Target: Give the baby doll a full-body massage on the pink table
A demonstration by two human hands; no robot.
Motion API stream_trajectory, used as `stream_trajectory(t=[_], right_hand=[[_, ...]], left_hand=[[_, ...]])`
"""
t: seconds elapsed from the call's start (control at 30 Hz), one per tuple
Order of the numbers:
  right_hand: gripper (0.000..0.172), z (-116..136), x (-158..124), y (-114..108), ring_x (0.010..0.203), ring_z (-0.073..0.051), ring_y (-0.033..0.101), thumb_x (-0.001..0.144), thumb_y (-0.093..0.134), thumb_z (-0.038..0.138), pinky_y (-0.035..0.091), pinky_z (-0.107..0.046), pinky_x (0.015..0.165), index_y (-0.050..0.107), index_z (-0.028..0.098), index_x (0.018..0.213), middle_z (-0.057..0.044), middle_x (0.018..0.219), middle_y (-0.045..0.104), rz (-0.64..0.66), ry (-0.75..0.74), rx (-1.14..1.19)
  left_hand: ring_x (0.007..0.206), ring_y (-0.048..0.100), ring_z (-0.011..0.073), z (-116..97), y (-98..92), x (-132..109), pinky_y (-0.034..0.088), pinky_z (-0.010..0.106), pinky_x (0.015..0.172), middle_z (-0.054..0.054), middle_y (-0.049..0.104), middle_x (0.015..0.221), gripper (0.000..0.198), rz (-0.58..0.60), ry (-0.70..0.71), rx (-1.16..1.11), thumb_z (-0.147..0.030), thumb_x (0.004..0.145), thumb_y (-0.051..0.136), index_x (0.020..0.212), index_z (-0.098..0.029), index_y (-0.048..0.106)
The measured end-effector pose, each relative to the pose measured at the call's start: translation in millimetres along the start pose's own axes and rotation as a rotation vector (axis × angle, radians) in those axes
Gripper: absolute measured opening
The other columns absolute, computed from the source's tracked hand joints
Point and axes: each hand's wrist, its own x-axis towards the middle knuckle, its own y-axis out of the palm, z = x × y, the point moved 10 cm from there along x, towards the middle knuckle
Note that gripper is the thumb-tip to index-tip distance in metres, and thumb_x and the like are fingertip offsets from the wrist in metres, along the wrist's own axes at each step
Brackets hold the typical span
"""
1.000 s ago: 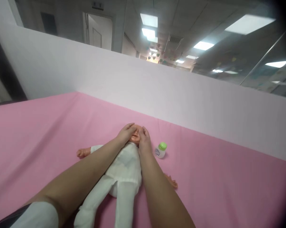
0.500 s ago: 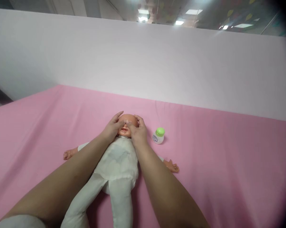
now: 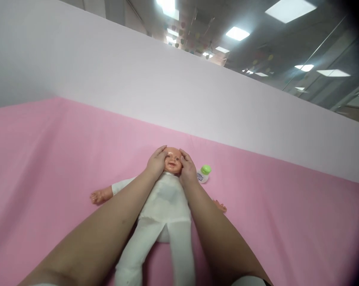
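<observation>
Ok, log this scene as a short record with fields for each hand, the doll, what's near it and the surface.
left hand: laid against the picture-left side of the doll's head, fingers curved over it
right hand: laid against the other side of the head
doll: on its back, white suit, arms spread, legs toward the camera
bottle: small, white, green cap, upright, close beside the right hand
surface: pink sheet
behind: pale partition
</observation>
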Motion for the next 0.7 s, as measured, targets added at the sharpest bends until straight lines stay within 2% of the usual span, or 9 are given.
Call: stream_trajectory(t=[0.1,0.27,0.43,0.53,0.63,0.7], right_hand=[[0.059,0,1,-2,0.123,-0.023,0.062,0.076,0.070,0.036,0.049,-0.044,0.108,0.059,0.021,0.132,-0.009,0.140,0.061,0.016,0.001,0.033],[0.060,3,-1,2,0.116,-0.022,0.064,0.074,0.076,0.035,0.048,-0.043,0.108,0.061,0.021,0.130,-0.007,0.131,0.066,0.038,-0.023,0.069],[0.056,5,5,7,0.103,-0.020,0.065,0.068,0.081,0.034,0.053,-0.037,0.099,0.065,0.022,0.120,-0.003,0.118,0.068,0.035,-0.041,0.106],[0.054,9,7,12,0.097,-0.017,0.064,0.067,0.082,0.034,0.053,-0.032,0.093,0.064,0.024,0.116,-0.001,0.112,0.066,0.054,-0.078,0.087],[0.054,14,9,12,0.096,-0.016,0.062,0.067,0.083,0.038,0.052,-0.029,0.089,0.062,0.026,0.115,0.000,0.111,0.064,0.034,-0.115,0.014],[0.055,16,10,8,0.096,-0.016,0.061,0.065,0.084,0.039,0.052,-0.028,0.087,0.062,0.025,0.113,-0.001,0.113,0.063,-0.016,-0.120,-0.032]], left_hand=[[0.128,0.057,0.0255,0,-0.2,-2,0.039,0.038,0.114,0.009,0.064,0.138,0.044,0.001,0.014,-0.031,-0.030,0.089,0.060,0.132,-0.018,0.066],[0.124,0.061,0.0266,0,-1.9,-2,0.045,0.039,0.110,0.007,0.068,0.131,0.045,-0.017,0.009,-0.073,-0.041,0.085,0.065,0.126,-0.022,0.068],[0.118,0.063,0.0260,-12,-3.7,2,0.045,0.039,0.109,0.008,0.071,0.122,0.044,-0.046,0.124,-0.075,-0.053,0.085,0.064,0.112,-0.019,0.072],[0.102,0.068,0.0264,-12,0.1,2,0.054,0.041,0.096,0.007,0.073,0.108,0.054,-0.007,0.079,-0.054,-0.054,0.075,0.074,0.116,-0.019,0.069],[0.094,0.070,0.0261,-17,-0.5,1,0.058,0.039,0.086,0.006,0.072,0.107,0.065,-0.019,0.057,0.020,-0.045,0.062,0.085,0.120,-0.021,0.068],[0.091,0.071,0.0263,-18,0.9,2,0.059,0.039,0.081,0.006,0.072,0.106,0.067,-0.010,0.040,0.046,-0.041,0.058,0.087,0.119,-0.021,0.068]])
